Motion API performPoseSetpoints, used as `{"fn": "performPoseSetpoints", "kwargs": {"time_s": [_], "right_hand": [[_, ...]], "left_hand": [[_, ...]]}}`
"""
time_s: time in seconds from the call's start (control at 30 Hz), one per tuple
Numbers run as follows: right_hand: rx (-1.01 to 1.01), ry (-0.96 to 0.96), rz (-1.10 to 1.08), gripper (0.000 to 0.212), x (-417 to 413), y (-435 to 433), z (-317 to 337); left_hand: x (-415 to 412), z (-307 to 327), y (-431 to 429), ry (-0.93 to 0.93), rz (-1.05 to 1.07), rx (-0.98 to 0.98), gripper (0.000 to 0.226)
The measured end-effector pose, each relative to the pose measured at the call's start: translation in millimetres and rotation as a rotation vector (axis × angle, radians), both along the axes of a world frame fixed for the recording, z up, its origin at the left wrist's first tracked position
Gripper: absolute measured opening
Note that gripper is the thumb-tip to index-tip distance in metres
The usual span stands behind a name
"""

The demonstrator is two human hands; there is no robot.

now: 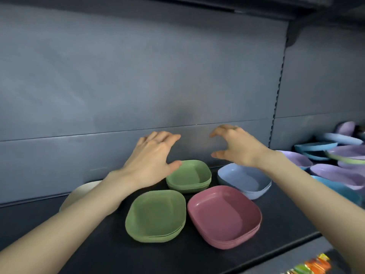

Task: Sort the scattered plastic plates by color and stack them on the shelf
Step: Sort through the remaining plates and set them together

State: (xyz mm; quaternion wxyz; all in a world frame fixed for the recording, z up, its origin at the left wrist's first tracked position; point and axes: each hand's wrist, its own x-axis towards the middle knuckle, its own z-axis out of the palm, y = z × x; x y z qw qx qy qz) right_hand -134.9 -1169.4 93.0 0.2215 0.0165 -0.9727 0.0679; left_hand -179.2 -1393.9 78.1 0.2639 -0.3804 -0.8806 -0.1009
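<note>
Shelf [98, 244]: purple-blue heap [343, 155] far right, unsorted. Centre cluster: pink stack [225, 216], near green stack [156, 216], far green stack [189, 175], blue stack [245, 180]. Cream plate [79, 192] left, under forearm. Left hand [152, 153] spread, right hand [235, 147] arched wide, both empty, above far stacks. Risk: forearms low, sweep could shove near stacks off front lip. Bare room near left.
</note>
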Motion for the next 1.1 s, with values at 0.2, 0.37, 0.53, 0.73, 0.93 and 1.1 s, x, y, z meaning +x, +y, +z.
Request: {"fn": "performPoseSetpoints", "kwargs": {"time_s": [0.2, 0.37, 0.53, 0.73, 0.93, 1.1], "right_hand": [[-0.008, 0.045, -0.161, 0.056, 48.6, 74.1, 21.2], [0.004, 0.052, -0.267, 0.056, 98.8, 138.1, 23.8], [0.011, 0.043, -0.316, 0.057, 150.4, 216.5, 23.5], [0.011, 0.008, -0.354, 0.055, 189.1, 303.8, 9.6], [-0.03, -0.028, -0.323, 0.053, 182.8, 365.1, 1.5], [-0.053, -0.026, -0.27, 0.052, 151.4, 407.7, -3.8]], "left_hand": [[16.1, 24.8, 70.6, 0.048, -0.122, 0.014, 0.069], [41.1, 26.4, 139.6, 0.033, -0.175, 0.01, 0.068], [76.6, 21.6, 223.5, -0.002, -0.188, 0.022, 0.067], [111.8, 5.2, 317.1, -0.02, -0.209, 0.004, 0.063], [112.3, 4.0, 375.2, -0.036, -0.185, -0.02, 0.061], [89.6, 4.9, 411.1, -0.051, -0.146, -0.022, 0.059]]}}
